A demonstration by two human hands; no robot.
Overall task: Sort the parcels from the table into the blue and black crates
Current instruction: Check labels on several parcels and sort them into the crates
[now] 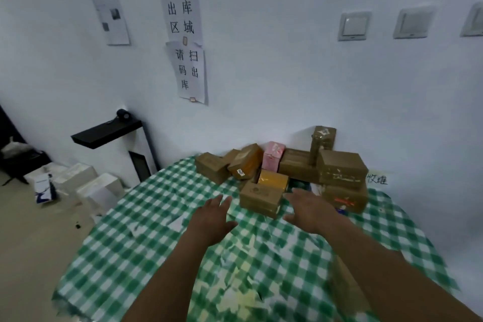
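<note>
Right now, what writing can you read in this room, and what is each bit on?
"快递出库区域": upper white paper sheet taped to the wall.
"请扫码出库": lower white paper sheet just beneath it.
Grey-white printed sheet further left on the wall: print too small to read.
Handwritten white slip by the wall: too blurred.
Sticker on the tilted brown cardboard parcel: too blurred.

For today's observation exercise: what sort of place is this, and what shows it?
Probably a small parcel pickup point: taped cardboard parcels piled on the green-checked table by the wall, and a paper sign reading 快递出库区域, express outbound area.
</note>
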